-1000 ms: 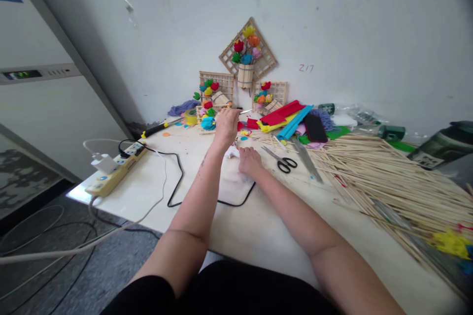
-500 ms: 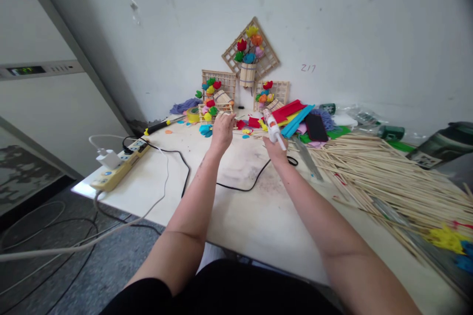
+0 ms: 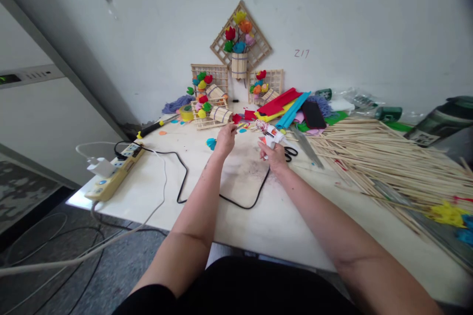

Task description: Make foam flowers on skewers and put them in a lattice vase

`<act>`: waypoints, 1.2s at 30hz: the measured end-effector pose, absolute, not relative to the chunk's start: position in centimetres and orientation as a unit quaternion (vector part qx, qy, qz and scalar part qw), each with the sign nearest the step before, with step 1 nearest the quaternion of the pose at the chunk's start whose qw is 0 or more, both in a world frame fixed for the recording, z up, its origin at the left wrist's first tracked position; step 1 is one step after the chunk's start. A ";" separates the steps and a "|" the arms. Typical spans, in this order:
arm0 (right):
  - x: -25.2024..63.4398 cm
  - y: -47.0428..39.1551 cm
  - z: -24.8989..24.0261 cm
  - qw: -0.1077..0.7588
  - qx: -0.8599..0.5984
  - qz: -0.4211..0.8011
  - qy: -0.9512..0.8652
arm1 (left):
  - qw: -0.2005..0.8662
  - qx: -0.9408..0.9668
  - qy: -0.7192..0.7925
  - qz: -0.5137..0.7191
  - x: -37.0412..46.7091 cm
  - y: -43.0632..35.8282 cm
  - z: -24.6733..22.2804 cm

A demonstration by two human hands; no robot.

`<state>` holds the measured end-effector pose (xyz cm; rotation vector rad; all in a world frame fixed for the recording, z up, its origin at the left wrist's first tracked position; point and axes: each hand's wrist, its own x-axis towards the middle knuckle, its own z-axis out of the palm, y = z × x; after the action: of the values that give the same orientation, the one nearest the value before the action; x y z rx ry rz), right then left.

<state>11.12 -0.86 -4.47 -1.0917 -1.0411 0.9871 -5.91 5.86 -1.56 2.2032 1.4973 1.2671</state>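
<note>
My left hand (image 3: pixel 226 140) is pinched closed on the thin stem of a blue paper flower (image 3: pixel 211 143). The flower head sticks out on the hand's left, and a small yellowish tip shows past the fingers on the right. My right hand (image 3: pixel 273 154) is wrapped round a white hot glue gun (image 3: pixel 274 134), whose front end points left. A black cord (image 3: pixel 242 205) runs across the table from below this hand. Just right of the hand lie scissors (image 3: pixel 291 153) with black handles, their blades partly hidden.
Lattice panels with paper flowers (image 3: pixel 240 34) lean at the back. Folded coloured paper (image 3: pixel 279 103), a phone (image 3: pixel 313 114) and many thin sticks (image 3: pixel 373 157) lie rightward. A dark bottle (image 3: pixel 441 123) stands far right. A power strip (image 3: pixel 114 172) sits at the left edge.
My left hand has come nearer to me and rightward with the blue flower. My right hand has tilted the glue gun leftward, uncovering the scissor handles. The view has shifted slightly.
</note>
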 end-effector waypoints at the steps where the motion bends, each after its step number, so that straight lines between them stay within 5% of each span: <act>1: 11.2 -0.9 -4.5 0.620 -0.474 0.427 -0.457 | 0.099 0.741 0.508 0.428 -6.0 5.9 -1.7; 36: 10.5 -1.9 -4.4 0.520 -0.508 0.410 -0.551 | 0.168 0.729 0.557 0.360 -6.5 5.5 -2.1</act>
<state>10.46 -1.89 -4.44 -1.2169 -1.3214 0.9821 -6.48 5.48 -2.10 2.0751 1.5841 1.0246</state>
